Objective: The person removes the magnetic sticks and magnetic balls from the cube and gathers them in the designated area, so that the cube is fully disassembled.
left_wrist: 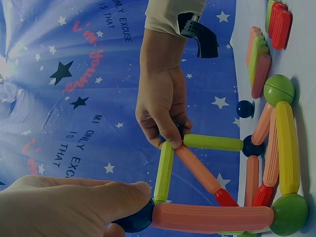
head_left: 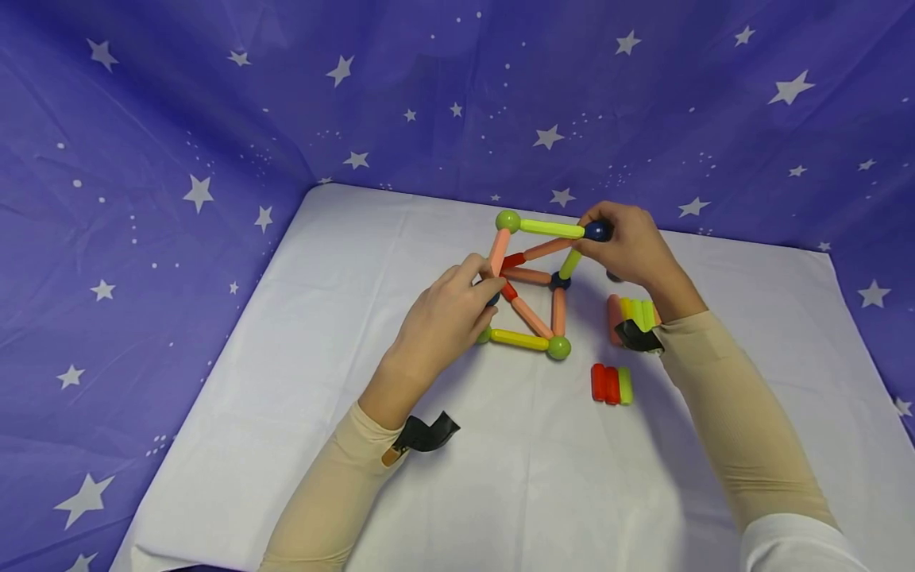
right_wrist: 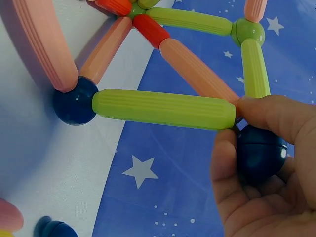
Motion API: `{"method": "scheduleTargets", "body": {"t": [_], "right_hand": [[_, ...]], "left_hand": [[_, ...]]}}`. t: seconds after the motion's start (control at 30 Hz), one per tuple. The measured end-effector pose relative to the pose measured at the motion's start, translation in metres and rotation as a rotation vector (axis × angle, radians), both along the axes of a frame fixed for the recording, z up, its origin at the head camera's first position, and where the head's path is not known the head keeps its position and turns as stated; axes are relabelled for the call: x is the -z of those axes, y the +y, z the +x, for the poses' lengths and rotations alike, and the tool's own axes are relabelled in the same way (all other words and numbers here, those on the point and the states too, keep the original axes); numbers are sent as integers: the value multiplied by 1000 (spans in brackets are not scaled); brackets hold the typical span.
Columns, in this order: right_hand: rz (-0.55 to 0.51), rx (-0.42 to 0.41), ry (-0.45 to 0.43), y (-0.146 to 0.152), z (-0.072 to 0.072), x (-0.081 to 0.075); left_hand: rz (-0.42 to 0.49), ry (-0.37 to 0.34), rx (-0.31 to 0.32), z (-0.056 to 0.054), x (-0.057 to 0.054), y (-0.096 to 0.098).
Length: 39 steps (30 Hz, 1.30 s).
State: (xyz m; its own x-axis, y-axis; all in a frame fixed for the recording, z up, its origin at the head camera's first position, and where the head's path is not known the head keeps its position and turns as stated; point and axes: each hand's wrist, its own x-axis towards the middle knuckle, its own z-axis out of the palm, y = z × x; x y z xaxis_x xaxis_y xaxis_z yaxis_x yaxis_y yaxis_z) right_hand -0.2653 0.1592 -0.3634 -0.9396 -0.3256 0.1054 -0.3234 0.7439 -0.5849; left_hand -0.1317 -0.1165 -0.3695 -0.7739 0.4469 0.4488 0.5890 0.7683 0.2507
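Observation:
A frame of coloured magnetic rods and balls stands on the white cloth, its base showing a yellow rod (head_left: 519,340), a green ball (head_left: 559,348) and a dark blue ball (head_left: 561,280). My left hand (head_left: 446,314) pinches a navy ball (left_wrist: 134,217) at the top of an upright pink rod (left_wrist: 212,218). At the far right upper corner, my right hand (head_left: 632,242) grips another navy ball (right_wrist: 261,153). Lime rods and a slanting salmon rod (right_wrist: 197,71) meet at that ball. A lime rod (head_left: 552,229) links this corner to a green ball (head_left: 508,222).
Right of the frame lie a row of pink, yellow and lime rods (head_left: 636,314) and a smaller group of red and lime rods (head_left: 611,384). A loose navy ball (left_wrist: 245,108) rests near them. Behind the table hangs a blue star-patterned cloth (head_left: 429,95).

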Motion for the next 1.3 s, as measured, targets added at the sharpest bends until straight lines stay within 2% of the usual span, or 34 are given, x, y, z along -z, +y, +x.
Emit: {"method": "scheduleTargets", "body": {"t": [0.4, 0.73, 0.87, 1.0, 1.13, 1.2, 1.3], "right_hand": [[37, -10, 43, 8, 2, 0], [113, -1, -11, 21, 7, -8], [85, 51, -69, 32, 12, -11], [53, 109, -187, 47, 20, -13], [48, 124, -291, 62, 29, -12], [42, 124, -318, 69, 31, -10], [52, 121, -308, 80, 33, -4]], "left_hand": [[-4, -2, 10, -1, -1, 5], [-10, 1, 11, -1, 0, 7], [-4, -5, 13, -1, 0, 8], [-5, -11, 7, 0, 0, 7], [-3, -12, -2, 0, 0, 6], [0, -10, -5, 0, 0, 5], [3, -7, -9, 1, 0, 3]]}}
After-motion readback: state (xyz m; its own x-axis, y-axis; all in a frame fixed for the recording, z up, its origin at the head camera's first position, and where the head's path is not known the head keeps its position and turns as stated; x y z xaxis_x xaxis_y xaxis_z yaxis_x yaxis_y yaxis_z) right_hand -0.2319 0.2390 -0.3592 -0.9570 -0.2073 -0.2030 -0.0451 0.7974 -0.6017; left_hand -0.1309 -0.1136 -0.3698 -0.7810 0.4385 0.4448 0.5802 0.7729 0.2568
